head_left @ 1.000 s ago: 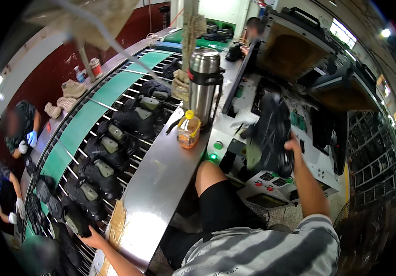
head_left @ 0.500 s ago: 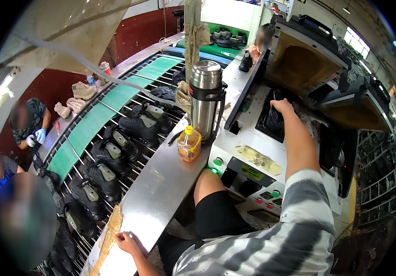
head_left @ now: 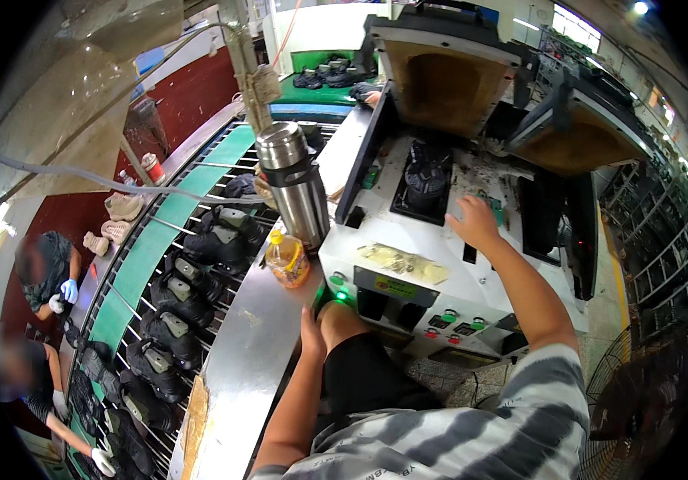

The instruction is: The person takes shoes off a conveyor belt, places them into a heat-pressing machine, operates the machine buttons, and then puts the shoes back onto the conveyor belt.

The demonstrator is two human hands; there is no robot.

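Observation:
A black shoe (head_left: 426, 180) sits in the dark recessed bay of a white machine (head_left: 340, 256) whose padded lid (head_left: 445, 84) stands raised. My right hand (head_left: 476, 222) is over the machine top, just right of the shoe and apart from it, fingers spread and holding nothing. Low by my knee is my left hand (head_left: 310, 332), seen edge-on with its fingers stretched upward, close to a lit green button (head_left: 342, 296) on the machine's front. Whether it touches anything is not clear. A steel thermos (head_left: 296, 196) and a bottle of orange liquid (head_left: 287, 260) stand on the metal ledge (head_left: 252, 336) nearby.
Left of the ledge, a roller conveyor with a green strip (head_left: 140, 252) carries several black shoes (head_left: 172, 332). Two people work along its far side; another person's hand (head_left: 372, 98) shows behind the machine. A second raised lid (head_left: 576, 136) is at right, above a fan (head_left: 632, 400).
My right hand has let go of the shoe and moved right of it. My left hand has gone from the ledge's near end to beside my knee. The view has turned rightward.

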